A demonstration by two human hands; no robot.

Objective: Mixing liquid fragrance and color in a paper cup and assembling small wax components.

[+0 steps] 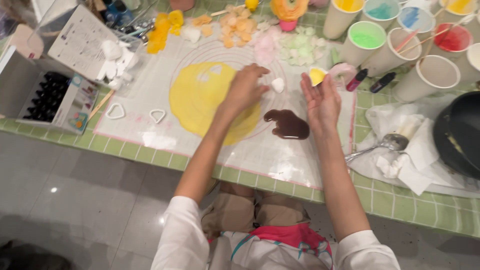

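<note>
Left hand [245,89] palm-down on the white baking mat [300,155], fingers spread and loosely curved, fingertips touching a small white dough lump [278,85]; not closed around it, nothing gripped. Lump just right of the rolled-out yellow dough disc [205,100], inside the mat's printed circles. Heel of the same hand over the disc's right edge.

Right hand [322,100] raised on edge, palm facing left, fingers nearly straight. Small yellow-and-white dough piece [317,76] pinched at the fingertips, above the mat's upper right part.

Dark brown glossy puddle [287,124] on the mat between the two forearms, just below the white lump, near the disc's lower right rim but apart from it.

Two white petal-shaped cutters [116,111] [157,116] on the mat's left side, well clear of the hands. Yellow, orange, pink and pale green dough petals [240,27] heaped along the mat's far edge. Paper cups of coloured liquid [366,39] at far right: green, red, blue, yellow, some with sticks in them. Metal spoon [385,145] on crumpled white tissue right of the mat, beside a black pan [462,135]. Box of small dark bottles [50,97] at left. Green checked tablecloth [400,200] underneath everything.
</note>
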